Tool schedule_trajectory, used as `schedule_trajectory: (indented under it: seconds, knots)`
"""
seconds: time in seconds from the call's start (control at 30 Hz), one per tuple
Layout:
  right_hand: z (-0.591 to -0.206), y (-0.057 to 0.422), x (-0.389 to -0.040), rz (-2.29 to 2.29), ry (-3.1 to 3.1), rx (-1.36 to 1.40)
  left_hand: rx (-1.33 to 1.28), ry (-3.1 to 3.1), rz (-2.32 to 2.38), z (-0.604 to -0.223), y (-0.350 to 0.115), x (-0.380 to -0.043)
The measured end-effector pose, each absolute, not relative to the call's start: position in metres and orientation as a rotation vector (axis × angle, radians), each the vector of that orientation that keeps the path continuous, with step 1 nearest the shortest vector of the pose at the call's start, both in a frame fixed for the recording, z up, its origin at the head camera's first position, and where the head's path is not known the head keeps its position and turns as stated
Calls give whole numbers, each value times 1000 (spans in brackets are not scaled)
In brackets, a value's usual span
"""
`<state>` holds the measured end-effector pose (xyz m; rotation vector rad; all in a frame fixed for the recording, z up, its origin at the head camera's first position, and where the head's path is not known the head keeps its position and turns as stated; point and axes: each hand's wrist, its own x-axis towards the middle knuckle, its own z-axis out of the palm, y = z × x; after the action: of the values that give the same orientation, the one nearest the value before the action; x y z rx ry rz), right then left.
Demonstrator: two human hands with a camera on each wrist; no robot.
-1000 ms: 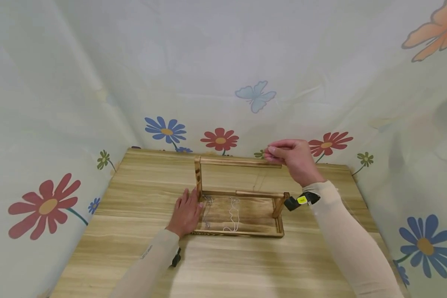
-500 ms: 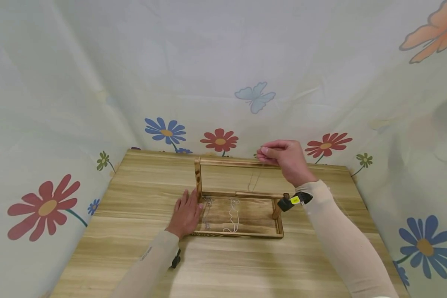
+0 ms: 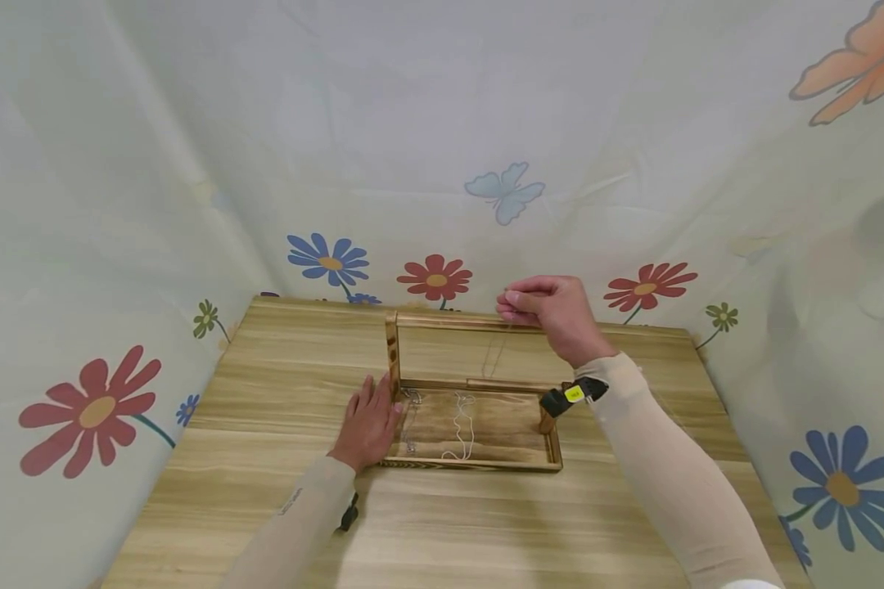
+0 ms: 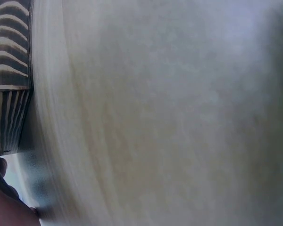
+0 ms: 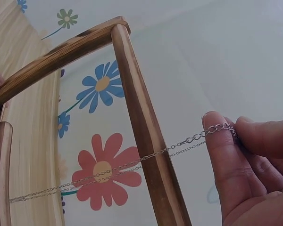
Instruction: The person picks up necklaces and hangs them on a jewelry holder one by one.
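Note:
A brown wooden stand [image 3: 479, 465] has a shallow tray base, two uprights and a raised top bar [image 3: 449, 321]. My left hand [image 3: 367, 425] rests against its left end, fingers straight; only a bit of it shows in the left wrist view. Above the top bar, my right hand [image 3: 552, 315] pinches the end of a thin silver chain necklace [image 5: 196, 137] between thumb and forefinger. The necklace hangs down in a long loop, crossing the bar in the right wrist view. A pale chain [image 3: 471, 433] and a silver chain [image 3: 411, 447] lie in the tray.
The stand sits on a wood-grain table [image 3: 265, 409]. A pale sheet [image 3: 383, 123] printed with flowers and butterflies rises behind the table and along both sides. A second, lower bar [image 5: 2, 160] of the stand shows in the right wrist view.
My right hand has moved left along the top bar, carrying the hanging necklace with it. The left hand and the stand have stayed in place.

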<state>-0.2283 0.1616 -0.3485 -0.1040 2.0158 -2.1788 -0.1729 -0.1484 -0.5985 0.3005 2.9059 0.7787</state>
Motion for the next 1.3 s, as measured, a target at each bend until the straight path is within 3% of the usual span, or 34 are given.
schedule_trajectory:
  seconds: [1.3]
  knots:
    - [-344, 120, -230, -2147, 1994, -178, 313, 2926, 828, -609, -149, -175]
